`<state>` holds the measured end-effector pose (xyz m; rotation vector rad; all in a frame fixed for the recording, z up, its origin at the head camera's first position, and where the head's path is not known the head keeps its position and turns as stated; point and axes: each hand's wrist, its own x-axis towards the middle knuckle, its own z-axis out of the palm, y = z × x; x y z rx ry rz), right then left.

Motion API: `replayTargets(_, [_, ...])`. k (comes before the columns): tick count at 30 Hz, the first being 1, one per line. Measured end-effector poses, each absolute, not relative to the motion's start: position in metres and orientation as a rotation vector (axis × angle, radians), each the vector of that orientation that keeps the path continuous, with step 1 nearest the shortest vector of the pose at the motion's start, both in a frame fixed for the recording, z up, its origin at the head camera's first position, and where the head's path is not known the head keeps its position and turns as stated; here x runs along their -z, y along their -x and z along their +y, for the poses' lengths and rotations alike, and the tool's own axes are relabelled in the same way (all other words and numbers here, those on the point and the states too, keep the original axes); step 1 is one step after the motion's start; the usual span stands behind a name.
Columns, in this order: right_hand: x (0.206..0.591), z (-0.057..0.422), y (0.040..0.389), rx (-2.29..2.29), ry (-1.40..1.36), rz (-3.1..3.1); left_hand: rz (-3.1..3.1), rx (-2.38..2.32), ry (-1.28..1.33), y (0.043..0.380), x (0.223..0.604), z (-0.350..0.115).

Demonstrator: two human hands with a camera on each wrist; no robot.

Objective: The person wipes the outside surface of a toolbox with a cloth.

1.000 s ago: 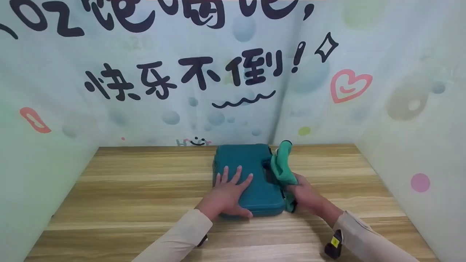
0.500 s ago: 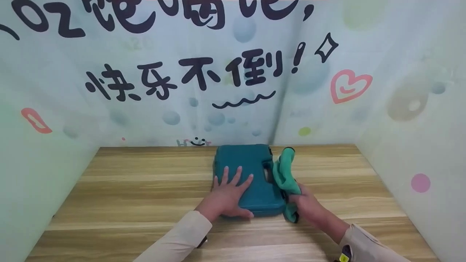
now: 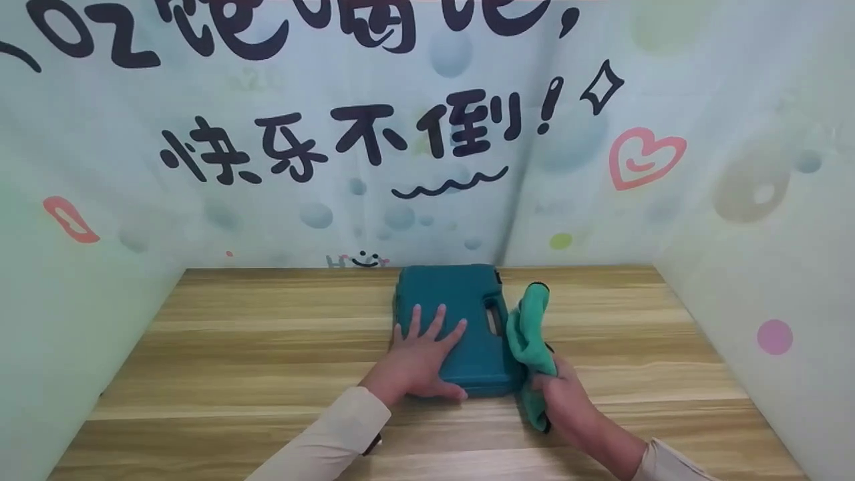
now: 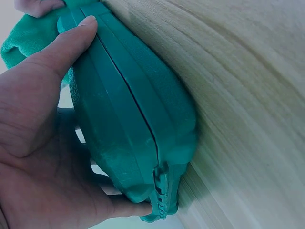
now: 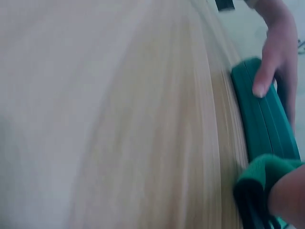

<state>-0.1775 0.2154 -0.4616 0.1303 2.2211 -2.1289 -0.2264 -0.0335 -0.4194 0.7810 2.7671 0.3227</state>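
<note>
A teal plastic carrying case point(image 3: 461, 287) lies closed and flat, its handle cutout facing right. My left hand point(image 3: 421, 364) rests on the lid with fingers spread; in the left wrist view its thumb point(image 4: 71, 45) lies against the case's front side, and the hinge shows near the little finger. My right hand point(image 3: 568, 401) grips a bunched green cloth point(image 3: 531, 327) with dark edging beside the case's right side. The cloth point(image 5: 267, 169) overlaps the case's near end in the right wrist view. Part of the cloth is hidden inside my right fist.
The case sits toward the back of a wood-grain table point(image 3: 267, 334). A printed curtain point(image 3: 300, 214) with writing rises behind the table edge, and pale walls point(image 3: 755, 267) close in both sides.
My right hand has drawn the green cloth back toward me and slightly right along the case's handle side, uncovering the handle cutout. My left hand stays in place on the lid.
</note>
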Motion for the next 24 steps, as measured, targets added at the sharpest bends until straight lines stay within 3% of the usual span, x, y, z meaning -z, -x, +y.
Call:
replayTargets(11, [0.457,0.206,0.179,2.167,-0.248,2.176,2.75,-0.312,-0.76,0.226,0.419,-0.032])
replayTargets(19, [0.455,0.203,0.195,2.222,-0.385,2.046,2.761,-0.302,-0.753,0.228,0.418,-0.036])
replayTargets(24, [0.455,0.207,0.209,2.244,-0.335,2.018,2.742,-0.32,-0.763,0.227,0.418,-0.034])
